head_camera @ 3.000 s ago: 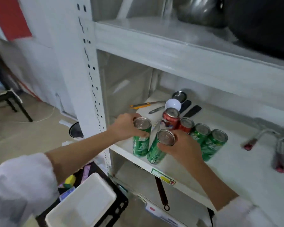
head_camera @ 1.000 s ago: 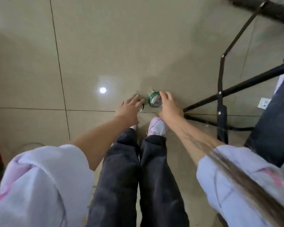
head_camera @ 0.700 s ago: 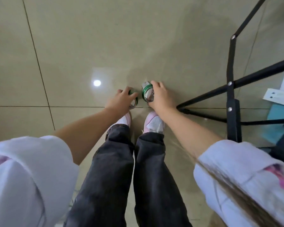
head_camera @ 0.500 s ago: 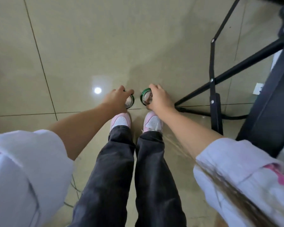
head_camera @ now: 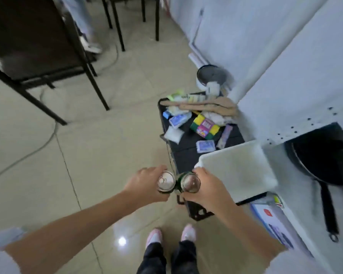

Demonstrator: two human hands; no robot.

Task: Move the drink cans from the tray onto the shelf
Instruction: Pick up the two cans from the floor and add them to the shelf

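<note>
I see my left hand point(head_camera: 145, 185) wrapped around one green drink can point(head_camera: 166, 183) and my right hand point(head_camera: 207, 189) gripping another can point(head_camera: 188, 183), touching, with the white tray point(head_camera: 236, 171) at two o'clock.

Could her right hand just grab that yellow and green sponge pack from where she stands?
Probably not right now. The right hand is already wrapped around a green can, and the sponge pack lies farther off on the black cart, though nothing blocks the path.

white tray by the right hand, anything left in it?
Empty. The white tray shows only its bare floor; one can is in the left hand, another in the right hand.
</note>
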